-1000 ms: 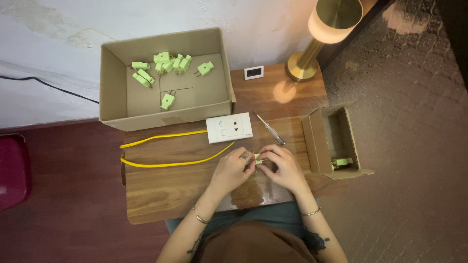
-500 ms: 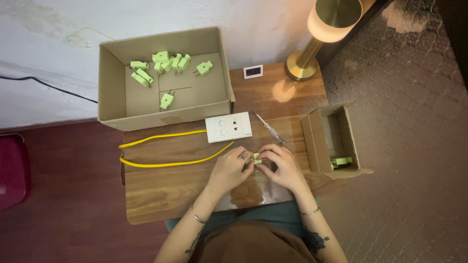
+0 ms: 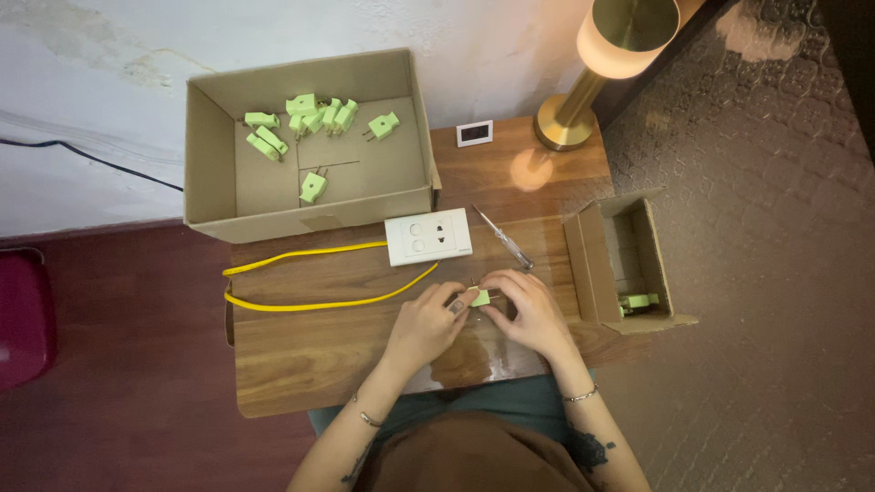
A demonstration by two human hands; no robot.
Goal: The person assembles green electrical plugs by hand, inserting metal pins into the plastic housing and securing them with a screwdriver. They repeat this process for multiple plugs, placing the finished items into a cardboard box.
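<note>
Both my hands meet over the front of the wooden table (image 3: 301, 355). My left hand (image 3: 427, 325) and my right hand (image 3: 530, 312) pinch a small light-green plug (image 3: 480, 297) between their fingertips; most of it is hidden by the fingers. A yellow cable (image 3: 310, 302) loops across the table from the left toward my left hand. Just beyond my hands lies a white socket plate (image 3: 427, 237), with a screwdriver (image 3: 503, 238) to its right.
A large open cardboard box (image 3: 205, 173) at the back left holds several green plugs (image 3: 314, 114). A small open box (image 3: 583, 264) at the right holds one green plug (image 3: 640, 300). A brass lamp (image 3: 583, 82) and a small white display (image 3: 474, 133) stand behind.
My hands stay together on the green plug in the same spot; only the fingers shift slightly. Nothing else moved.
</note>
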